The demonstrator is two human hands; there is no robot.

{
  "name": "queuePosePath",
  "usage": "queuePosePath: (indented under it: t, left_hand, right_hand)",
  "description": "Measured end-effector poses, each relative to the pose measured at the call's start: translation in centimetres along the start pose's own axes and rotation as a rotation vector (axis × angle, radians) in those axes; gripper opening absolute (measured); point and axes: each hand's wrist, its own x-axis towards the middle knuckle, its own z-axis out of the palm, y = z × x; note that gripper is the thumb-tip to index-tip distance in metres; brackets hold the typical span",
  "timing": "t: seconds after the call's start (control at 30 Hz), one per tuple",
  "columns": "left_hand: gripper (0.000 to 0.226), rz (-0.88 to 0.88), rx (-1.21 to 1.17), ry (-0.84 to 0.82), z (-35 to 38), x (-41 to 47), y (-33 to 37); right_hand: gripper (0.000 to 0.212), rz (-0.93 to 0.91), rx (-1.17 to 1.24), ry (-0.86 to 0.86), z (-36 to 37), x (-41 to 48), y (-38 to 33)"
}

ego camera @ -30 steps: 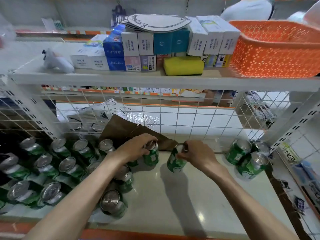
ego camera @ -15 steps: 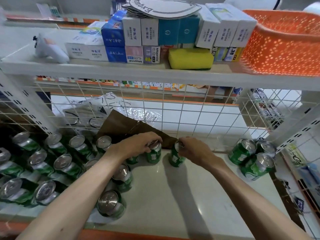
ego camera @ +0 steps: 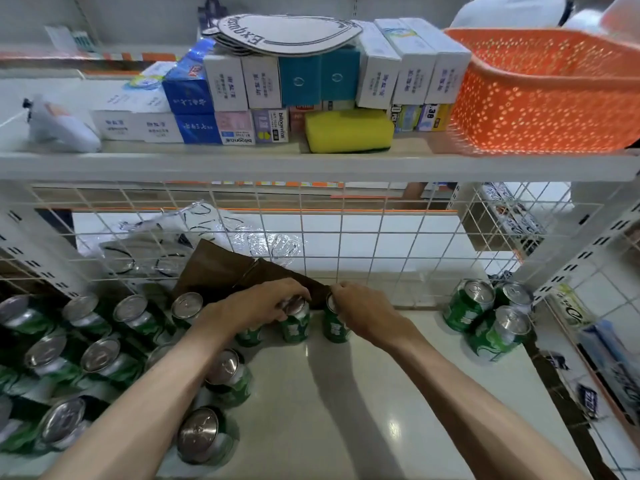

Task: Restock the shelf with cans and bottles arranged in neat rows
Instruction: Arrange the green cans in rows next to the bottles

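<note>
free: mid shelf board (ego camera: 346, 410) | left: can rows (ego camera: 100, 355) | right: three cans (ego camera: 485, 317) | back: wire grid (ego camera: 363, 244) | above: upper shelf (ego camera: 311, 164)

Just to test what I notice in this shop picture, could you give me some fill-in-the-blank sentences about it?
1. The left hand grips the left can, the right hand the right can; both cans are ___.
2. The perforated basket on the upper shelf is ___.
3. The sponge beside it is mainly ___.
4. The can cluster at the far right holds ___ cans.

Answers: green; orange; yellow; three.
</note>
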Motion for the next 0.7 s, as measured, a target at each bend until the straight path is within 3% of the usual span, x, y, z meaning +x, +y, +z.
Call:
queuePosePath:
  t: [0.23,0.43,0.6,0.7]
  left_hand:
    - [0.067,0.023,0.004,-0.016,0.2,0.5,-0.3]
    - [0.077,0.012,-0.001,0.011,-0.2,0.5,1.5]
    - [0.044,0.149,0.096,0.110,-1.7,2.9,7.2]
    - [0.037,0.205,0.120,0.132,-1.0,5.6,11.6]
  right_hand:
    - [0.038,-0.010,-0.058,0.038,0.2,-0.9,0.1]
    - [0.050,0.025,0.074,0.053,0.2,-1.7,0.9]
    - [0.049,0.218,0.249,0.206,-0.8,-6.2,5.8]
    - [0.043,0.369,0.253,0.325,-1.1,-9.6,10.3]
